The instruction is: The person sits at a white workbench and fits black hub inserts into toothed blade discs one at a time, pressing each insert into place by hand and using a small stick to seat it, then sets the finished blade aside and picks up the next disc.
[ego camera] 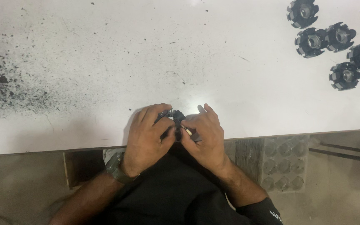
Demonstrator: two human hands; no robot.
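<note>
1. A small black part [176, 118] is held between both hands at the near edge of the white worktop [146, 54], at 6 o'clock in the view; its shape is mostly hidden.
2. The left hand [146, 139] is curled around it from the left, the fingers pressed on it, probably to keep it steady.
3. The right hand [203, 137] pinches it from the right; a small pale piece [187, 130] is seen at the fingertips.
4. Five black round parts [328, 39] with ribbed rims, probably plastic, lie grouped at 2 o'clock, well apart from the hands.
5. Dark crumbs and dust [5, 83] are scattered at 9 o'clock.
</note>
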